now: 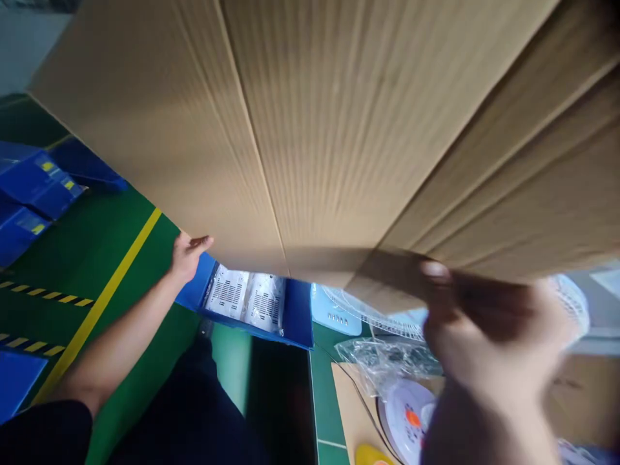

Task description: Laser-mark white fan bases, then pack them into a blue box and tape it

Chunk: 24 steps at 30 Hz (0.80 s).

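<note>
A large brown cardboard box (310,142), creased along its folds, fills the upper part of the head view. At its lower left edge, my left hand (188,257) grips the cardboard, thumb on the near face and fingers hidden behind. On the right, my right hand (489,336) holds the box's lower edge with the thumb on the near side; it is blurred and its other fingers are partly out of sight. Both arms reach forward, with the box raised in front of me.
Below the box is a blue bin (298,316) with white slotted parts (247,297) in plastic. A workbench (327,413) bears a fan guard (387,323), clear plastic wrap (382,355) and a round pale base (407,420). Blue crates (33,187) stand left on the green floor (116,323).
</note>
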Motion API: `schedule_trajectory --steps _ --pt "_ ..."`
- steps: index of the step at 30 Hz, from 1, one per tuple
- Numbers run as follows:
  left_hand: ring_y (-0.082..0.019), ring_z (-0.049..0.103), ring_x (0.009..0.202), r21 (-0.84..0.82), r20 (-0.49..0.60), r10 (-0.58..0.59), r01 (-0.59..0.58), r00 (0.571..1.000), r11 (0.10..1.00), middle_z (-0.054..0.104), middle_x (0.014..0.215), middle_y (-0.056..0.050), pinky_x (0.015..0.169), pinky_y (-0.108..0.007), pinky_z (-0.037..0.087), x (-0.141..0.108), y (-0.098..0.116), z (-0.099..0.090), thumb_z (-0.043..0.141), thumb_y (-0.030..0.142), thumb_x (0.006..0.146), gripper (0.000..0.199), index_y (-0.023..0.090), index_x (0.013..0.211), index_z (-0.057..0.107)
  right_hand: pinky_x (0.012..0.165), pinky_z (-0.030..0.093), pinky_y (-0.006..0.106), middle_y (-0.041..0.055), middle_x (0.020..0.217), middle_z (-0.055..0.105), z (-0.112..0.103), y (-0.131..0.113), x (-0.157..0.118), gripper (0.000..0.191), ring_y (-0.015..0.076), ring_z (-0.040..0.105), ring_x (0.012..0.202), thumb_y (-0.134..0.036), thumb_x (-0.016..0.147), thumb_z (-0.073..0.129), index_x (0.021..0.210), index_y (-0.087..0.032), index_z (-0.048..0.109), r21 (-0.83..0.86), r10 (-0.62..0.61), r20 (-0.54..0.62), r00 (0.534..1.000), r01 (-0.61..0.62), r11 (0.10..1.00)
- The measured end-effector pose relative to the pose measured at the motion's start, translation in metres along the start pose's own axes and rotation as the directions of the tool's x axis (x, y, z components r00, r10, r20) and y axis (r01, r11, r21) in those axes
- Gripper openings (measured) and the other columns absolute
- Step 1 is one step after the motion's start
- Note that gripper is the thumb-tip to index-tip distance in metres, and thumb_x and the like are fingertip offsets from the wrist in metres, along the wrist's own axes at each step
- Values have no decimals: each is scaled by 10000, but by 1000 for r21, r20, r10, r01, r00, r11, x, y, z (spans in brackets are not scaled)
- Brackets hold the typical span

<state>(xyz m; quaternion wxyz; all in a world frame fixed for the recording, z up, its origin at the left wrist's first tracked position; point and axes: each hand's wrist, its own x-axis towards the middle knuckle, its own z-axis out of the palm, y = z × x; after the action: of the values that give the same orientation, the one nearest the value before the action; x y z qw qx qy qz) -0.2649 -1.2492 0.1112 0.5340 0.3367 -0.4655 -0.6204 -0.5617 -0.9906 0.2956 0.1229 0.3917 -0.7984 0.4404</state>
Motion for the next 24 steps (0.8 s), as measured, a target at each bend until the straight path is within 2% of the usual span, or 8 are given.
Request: schedule_trajectory --steps 3,7,10,12,15,18,21,24 --pt "-243 766 1007 54 -34 -102 103 994 993 813 941 -75 1080 -392 582 53 -51 -9 1049 523 607 530 148 839 756 889 597 504 200 1094 810 82 21 14 429 353 772 1025 -566 977 659 1094 -160 730 9 60 143 988 -62 998" --pt "-201 737 809 120 -154 -261 280 953 953 788 829 -58 990 -390 603 68 -122 -33 1023 593 580 567 152 773 723 809 605 454 189 1054 813 153 60 -1 399 366 773 1023 -497 954 605 1131 -161 727 -69 195 333 923 -183 981" --pt "-207 749 832 148 -190 -307 337 933 930 803 863 -63 1023 -409 595 65 -151 -52 1001 591 613 564 161 834 712 838 618 470 199 1114 810 184 80 -14 446 376 766 1071 -501 951 607 1214 -159 718 -49 264 424 866 -270 962" --pt "-238 770 936 178 -200 -334 370 921 912 826 984 -94 1066 -428 583 61 -162 -63 988 563 650 563 156 938 728 900 615 477 191 1176 807 202 99 -21 476 366 755 1126 -547 952 616 1234 -175 709 -9 308 479 822 -346 938" --pt "-294 760 1161 310 -195 -373 418 907 854 810 1252 -144 1133 -461 559 48 -180 -76 931 510 753 584 166 1174 720 946 601 483 181 1135 813 227 146 -41 582 358 757 1087 -699 909 611 1173 -188 700 -61 433 555 710 -485 872" --pt "-292 720 1299 515 -166 -478 489 863 704 751 1429 -143 1153 -429 551 25 -203 -83 829 437 881 536 203 1335 667 1000 581 481 191 1129 804 248 206 -80 746 369 750 1095 -885 842 480 1063 -203 690 -269 634 544 549 -602 752" --pt "-299 731 1283 652 -185 -593 549 784 523 773 1390 -153 1099 -408 575 4 -227 -83 812 371 912 492 196 1350 669 1038 574 525 281 1188 776 264 253 -131 854 440 732 1180 -910 782 408 1084 -159 680 -372 737 509 444 -659 654" --pt "-323 736 1260 741 -251 -651 575 716 347 797 1318 -172 1076 -409 565 -7 -249 -78 852 335 882 494 182 1318 679 1035 588 536 326 1241 752 279 284 -174 888 475 715 1240 -854 804 436 1195 -94 678 -429 785 502 363 -684 590"
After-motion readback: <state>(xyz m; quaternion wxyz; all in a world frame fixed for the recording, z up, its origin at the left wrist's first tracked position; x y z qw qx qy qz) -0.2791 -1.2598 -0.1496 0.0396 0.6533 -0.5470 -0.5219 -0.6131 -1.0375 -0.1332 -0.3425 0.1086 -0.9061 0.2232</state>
